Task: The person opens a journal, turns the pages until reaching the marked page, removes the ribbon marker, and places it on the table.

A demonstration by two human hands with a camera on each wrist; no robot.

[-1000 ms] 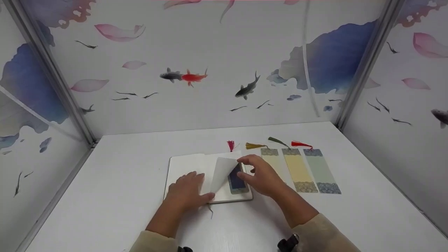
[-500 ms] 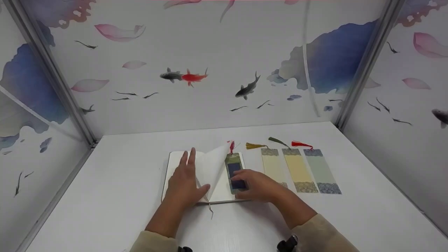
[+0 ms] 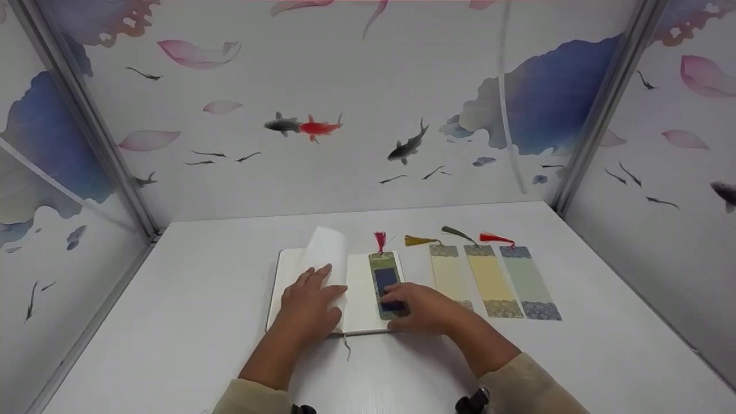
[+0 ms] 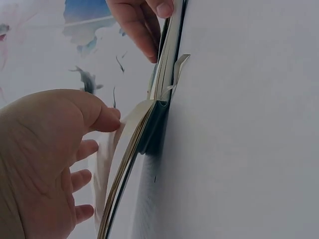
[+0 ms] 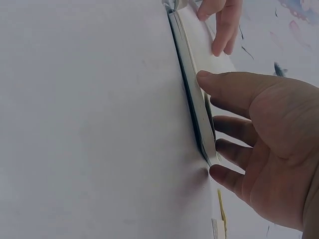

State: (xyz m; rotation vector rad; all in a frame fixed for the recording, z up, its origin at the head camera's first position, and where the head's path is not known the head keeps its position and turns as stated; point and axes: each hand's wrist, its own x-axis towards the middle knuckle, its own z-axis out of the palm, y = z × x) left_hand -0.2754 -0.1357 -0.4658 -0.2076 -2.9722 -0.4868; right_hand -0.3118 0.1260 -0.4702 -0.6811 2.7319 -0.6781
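An open notebook (image 3: pixel 357 287) lies on the white table, its thin ribbon (image 3: pixel 347 348) hanging past the near edge. My left hand (image 3: pixel 309 302) rests on the left side, fingers spread against a lifted page (image 3: pixel 329 247) that bends leftward. On the right page lies a green bookmark (image 3: pixel 382 261) with a dark blue panel and a pink-red tassel (image 3: pixel 380 241). The fingers of my right hand (image 3: pixel 424 307) touch the bookmark's lower part and cover its corner. In the right wrist view the right thumb (image 5: pixel 212 82) sits at the page block's near edge, fingers loosely bent.
Right of the notebook, three tasselled bookmarks lie in a row: cream (image 3: pixel 445 267), yellow (image 3: pixel 487 276) and pale green (image 3: pixel 524 279). My right hand overlaps the cream one's lower end. White panels (image 3: pixel 356 172) printed with fish and petals enclose the table.
The page has turned from the right side over to the left, under my left hand. My right hand left the page's corner and came down onto the green bookmark, which the page had partly covered.
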